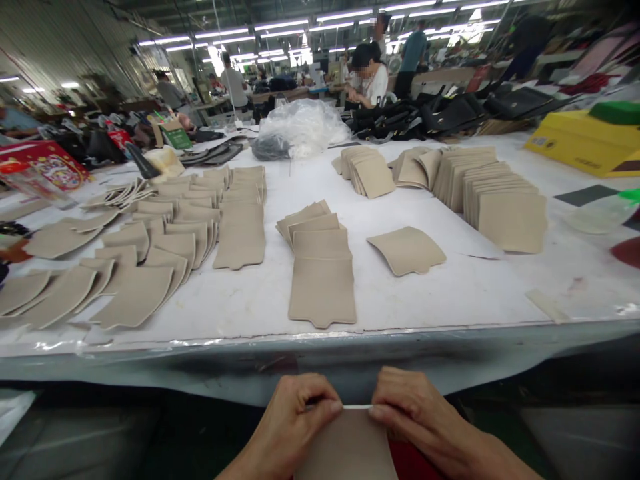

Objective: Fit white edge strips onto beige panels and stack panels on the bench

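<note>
Below the table's front edge, a beige leather panel [347,443] is held up by its top edge. My left hand [295,417] pinches its upper left corner between thumb and bent fingers. Its upper right corner is gripped the same way by my right hand [417,413]. The panel's lower part runs out of view. Straight ahead on the table, an overlapping row of similar panels [323,287] ends in a small tab at the front. One single curved panel [407,250] lies to the right of that row.
Many overlapping beige panels [135,293] cover the left of the white table [240,300]. More stacks [513,220] stand at the right, near a yellow box [580,143]. Clear plastic bags [305,127] and black pieces [440,110] lie at the back. Several people work beyond.
</note>
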Tool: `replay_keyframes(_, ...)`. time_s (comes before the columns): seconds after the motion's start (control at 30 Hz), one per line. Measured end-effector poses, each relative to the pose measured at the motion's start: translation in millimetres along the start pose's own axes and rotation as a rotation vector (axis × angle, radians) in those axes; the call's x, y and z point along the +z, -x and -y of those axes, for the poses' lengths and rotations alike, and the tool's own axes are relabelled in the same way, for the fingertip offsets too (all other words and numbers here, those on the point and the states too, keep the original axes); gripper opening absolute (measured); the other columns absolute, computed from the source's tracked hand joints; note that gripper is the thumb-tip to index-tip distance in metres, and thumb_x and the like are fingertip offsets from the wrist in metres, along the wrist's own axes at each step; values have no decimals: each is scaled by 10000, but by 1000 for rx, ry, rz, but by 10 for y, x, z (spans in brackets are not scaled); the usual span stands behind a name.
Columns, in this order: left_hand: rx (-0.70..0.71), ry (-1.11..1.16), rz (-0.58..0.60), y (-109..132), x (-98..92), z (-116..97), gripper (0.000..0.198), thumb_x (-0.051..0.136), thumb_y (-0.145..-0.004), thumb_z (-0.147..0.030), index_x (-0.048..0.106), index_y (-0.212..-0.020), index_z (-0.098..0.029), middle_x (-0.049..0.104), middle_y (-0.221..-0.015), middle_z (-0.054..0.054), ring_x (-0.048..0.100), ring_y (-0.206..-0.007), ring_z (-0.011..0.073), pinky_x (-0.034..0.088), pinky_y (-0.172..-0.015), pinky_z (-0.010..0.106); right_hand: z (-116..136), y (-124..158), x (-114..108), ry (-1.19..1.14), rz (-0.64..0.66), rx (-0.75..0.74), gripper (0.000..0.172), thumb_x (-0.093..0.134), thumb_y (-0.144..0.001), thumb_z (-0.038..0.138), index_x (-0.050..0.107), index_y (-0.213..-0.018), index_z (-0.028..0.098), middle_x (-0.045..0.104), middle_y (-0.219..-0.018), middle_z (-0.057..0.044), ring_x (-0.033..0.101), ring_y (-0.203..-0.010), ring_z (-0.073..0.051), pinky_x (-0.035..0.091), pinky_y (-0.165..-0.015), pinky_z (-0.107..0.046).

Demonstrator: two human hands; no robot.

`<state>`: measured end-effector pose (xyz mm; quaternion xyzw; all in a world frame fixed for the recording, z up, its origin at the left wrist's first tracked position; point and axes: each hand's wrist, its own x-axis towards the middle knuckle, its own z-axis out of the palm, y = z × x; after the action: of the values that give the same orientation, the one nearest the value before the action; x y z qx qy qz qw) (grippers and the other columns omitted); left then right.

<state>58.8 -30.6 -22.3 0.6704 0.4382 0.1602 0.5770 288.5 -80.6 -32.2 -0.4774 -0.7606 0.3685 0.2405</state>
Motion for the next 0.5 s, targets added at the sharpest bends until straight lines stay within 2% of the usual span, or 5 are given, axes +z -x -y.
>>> replay_keyframes(0.2, -111, 196, -141, 13, -58, 0, 377, 577, -863, -498, 535, -693, -165, 522, -634, -21, 453, -623, 129, 330, -594, 238, -7, -10, 0, -29, 2, 17, 508, 329, -1041, 513, 537, -693, 206, 562, -715, 1, 538, -699, -164, 379, -641, -296)
replay_keyframes(0.33, -67, 41, -227, 88, -97, -56, 456, 455, -929, -553, 518, -674, -181, 530, -663, -1, 490, -669, 152, 355, -621, 247, -9, -12, 0, -56, -2, 20, 483, 353, -1038, 503, 528, -697, 208, 558, -723, 3, 531, -698, -163, 373, -639, -290)
replay_keyframes(0.37, -42, -27, -222, 102, -99, -69, 420, 457, -936, -522, 564, -715, -180, 568, -713, 12, 521, -720, 166, 377, -663, 252, -7, -17, 3, -64, -3, 17, 479, 359, -1037, 503, 529, -698, 209, 560, -726, 3, 533, -699, -163, 374, -640, -288)
replay_keyframes(0.43, 16, -171, -157, 110, -90, -84, 251, 548, -896, -409, 668, -947, -194, 648, -882, 37, 566, -867, 201, 404, -785, 272, -1, -29, 10, -67, -6, 15, 474, 366, -1035, 502, 541, -705, 209, 573, -735, 1, 544, -708, -164, 382, -648, -285)
replay_keyframes(0.5, 70, -299, -34, 89, -65, -78, 315, 611, -831, -313, 670, -1126, -220, 682, -987, 51, 581, -946, 226, 398, -840, 289, 7, -34, 15, -53, -11, 20, 478, 365, -1033, 506, 559, -713, 208, 590, -729, 0, 559, -692, -160, 387, -635, -277)
